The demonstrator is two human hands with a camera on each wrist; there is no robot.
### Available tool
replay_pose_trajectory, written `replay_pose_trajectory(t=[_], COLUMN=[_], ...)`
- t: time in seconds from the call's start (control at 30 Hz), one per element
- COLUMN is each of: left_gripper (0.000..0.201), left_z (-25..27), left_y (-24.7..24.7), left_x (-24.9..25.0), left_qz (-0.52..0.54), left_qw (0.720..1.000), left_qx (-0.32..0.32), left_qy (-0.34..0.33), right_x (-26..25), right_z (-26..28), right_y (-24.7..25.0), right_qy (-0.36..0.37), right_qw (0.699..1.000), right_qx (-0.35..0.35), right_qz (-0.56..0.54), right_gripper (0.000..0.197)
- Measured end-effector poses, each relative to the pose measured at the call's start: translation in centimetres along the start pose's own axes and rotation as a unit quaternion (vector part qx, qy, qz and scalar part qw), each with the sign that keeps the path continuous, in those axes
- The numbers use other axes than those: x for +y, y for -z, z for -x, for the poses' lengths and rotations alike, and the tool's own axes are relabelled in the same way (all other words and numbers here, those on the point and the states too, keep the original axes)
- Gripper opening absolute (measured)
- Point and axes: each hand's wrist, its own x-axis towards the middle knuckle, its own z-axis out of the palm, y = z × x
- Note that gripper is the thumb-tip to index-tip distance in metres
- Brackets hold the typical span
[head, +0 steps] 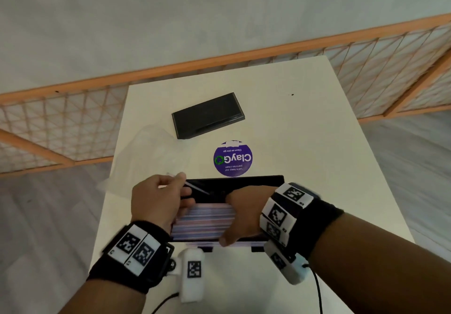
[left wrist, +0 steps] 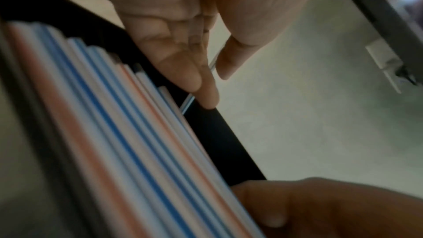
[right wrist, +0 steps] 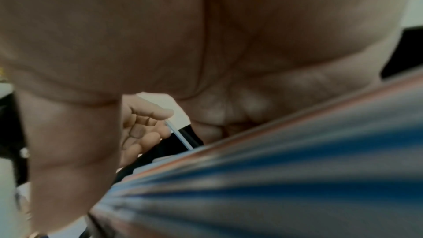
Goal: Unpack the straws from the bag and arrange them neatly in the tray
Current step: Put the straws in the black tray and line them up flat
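Observation:
A black tray (head: pixel 268 179) sits at the near edge of the white table, with several pink, blue and white striped straws (head: pixel 202 223) lying side by side in its near half. My left hand (head: pixel 166 196) is at the tray's left end and pinches a single straw (head: pixel 196 188) between thumb and fingers, slanted over the tray's bare far half. The left wrist view shows those fingers (left wrist: pixel 183 64) on the thin straw (left wrist: pixel 188 101) beside the row of straws (left wrist: pixel 114 133). My right hand (head: pixel 244 213) rests palm down across the straws, thumb at their near side.
A crumpled clear plastic bag (head: pixel 151 152) lies at the table's left edge. A second black rectangular piece (head: pixel 207 116) lies farther back. A round purple sticker (head: pixel 233 158) is stuck behind the tray. An orange-framed lattice fence (head: pixel 73 118) borders the table.

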Motion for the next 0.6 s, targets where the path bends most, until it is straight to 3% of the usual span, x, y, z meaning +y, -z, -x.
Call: replay_pose_trajectory(t=[0.17, 0.33, 0.43, 0.6], left_gripper=[0.007, 0.009, 0.012, 0.013], left_z=[0.9, 1.9, 1.4, -0.9], left_y=[0.7, 2.9, 4.6, 5.8], left_x=[1.2, 2.5, 2.6, 1.3], left_qz=[-0.081, -0.111, -0.085, -0.018], left_qw=[0.991, 0.975, 0.975, 0.975], left_qx=[0.0, -0.035, -0.068, -0.146], left_qy=[-0.105, -0.189, -0.193, -0.166], right_x=[0.3, 0.4, 0.2, -0.9], right_z=[0.7, 0.8, 0.4, -0.1], right_y=[-0.1, -0.3, -0.4, -0.7], right_qy=[0.011, 0.002, -0.022, -0.059], right_qw=[0.999, 0.999, 0.999, 0.997], right_qx=[0.018, 0.023, 0.026, 0.018], right_qz=[-0.048, -0.038, -0.028, -0.038], right_gripper=[0.055, 0.064, 0.078, 0.084])
